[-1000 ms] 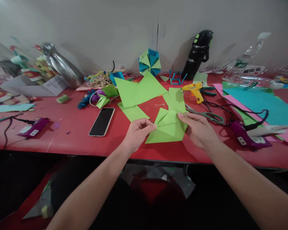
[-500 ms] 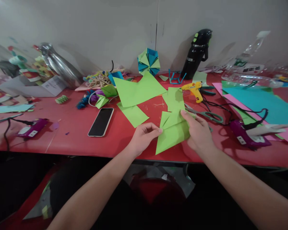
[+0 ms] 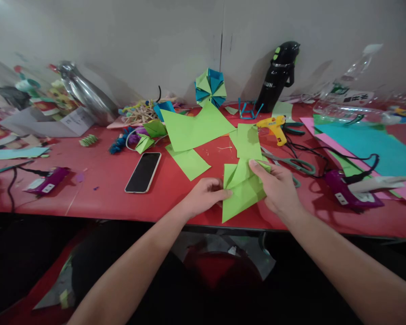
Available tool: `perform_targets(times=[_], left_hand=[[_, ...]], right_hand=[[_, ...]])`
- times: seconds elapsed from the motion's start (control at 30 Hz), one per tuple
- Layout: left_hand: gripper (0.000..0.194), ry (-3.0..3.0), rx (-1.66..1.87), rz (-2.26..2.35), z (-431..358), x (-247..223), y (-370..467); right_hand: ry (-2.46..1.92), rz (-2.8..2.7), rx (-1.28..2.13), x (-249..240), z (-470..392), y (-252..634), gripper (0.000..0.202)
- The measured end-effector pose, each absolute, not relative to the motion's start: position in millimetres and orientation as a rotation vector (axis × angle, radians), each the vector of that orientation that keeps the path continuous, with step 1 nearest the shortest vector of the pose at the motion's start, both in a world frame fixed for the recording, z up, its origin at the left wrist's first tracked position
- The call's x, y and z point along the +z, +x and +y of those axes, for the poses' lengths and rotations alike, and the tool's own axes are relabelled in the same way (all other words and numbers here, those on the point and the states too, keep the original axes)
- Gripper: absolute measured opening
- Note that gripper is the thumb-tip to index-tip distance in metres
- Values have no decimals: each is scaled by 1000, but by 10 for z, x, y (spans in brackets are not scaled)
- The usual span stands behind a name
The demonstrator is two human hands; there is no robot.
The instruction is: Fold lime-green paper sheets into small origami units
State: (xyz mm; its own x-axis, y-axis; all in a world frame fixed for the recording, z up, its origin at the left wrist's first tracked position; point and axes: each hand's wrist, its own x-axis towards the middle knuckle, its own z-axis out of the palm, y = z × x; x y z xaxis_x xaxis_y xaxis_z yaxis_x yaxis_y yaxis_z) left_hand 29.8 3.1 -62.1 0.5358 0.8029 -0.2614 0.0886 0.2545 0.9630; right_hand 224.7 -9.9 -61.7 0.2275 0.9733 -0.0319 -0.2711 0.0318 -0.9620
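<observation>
Between my hands is a partly folded sheet of green paper [image 3: 242,198], held just above the front of the red table. My left hand [image 3: 205,197] pinches its left edge between thumb and curled fingers. On the other side, my right hand [image 3: 279,187] grips the paper, its thumb pressing on the top fold and its fingers hidden behind. A flap stands up a little near the upper left of the sheet. Right behind it lies a flat green piece [image 3: 248,141], and more green paper [image 3: 198,128] is spread further back. Scissors [image 3: 297,164] rest beside my right hand.
A yellow glue gun [image 3: 273,128] lies behind the scissors. A phone [image 3: 143,173] is at left on the red table [image 3: 101,180]. Purple power strips [image 3: 352,192] with cables sit near the front edge. A black bottle [image 3: 278,76] and a blue-green paper ball [image 3: 210,87] stand by the wall.
The green paper has tilted and shifted slightly toward me, and its upper left flap has opened wider. My right thumb has slid a little left along the fold.
</observation>
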Motion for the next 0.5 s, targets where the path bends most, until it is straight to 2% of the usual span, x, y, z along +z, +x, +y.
perform_targets(times=[0.17, 0.5], left_hand=[[44, 1201, 690, 765, 30, -595, 331], [36, 1251, 819, 980, 17, -644, 368]], right_hand=[[-1118, -898, 1144, -638, -118, 2224, 28], [-1144, -894, 1145, -618, -121, 2219, 16]])
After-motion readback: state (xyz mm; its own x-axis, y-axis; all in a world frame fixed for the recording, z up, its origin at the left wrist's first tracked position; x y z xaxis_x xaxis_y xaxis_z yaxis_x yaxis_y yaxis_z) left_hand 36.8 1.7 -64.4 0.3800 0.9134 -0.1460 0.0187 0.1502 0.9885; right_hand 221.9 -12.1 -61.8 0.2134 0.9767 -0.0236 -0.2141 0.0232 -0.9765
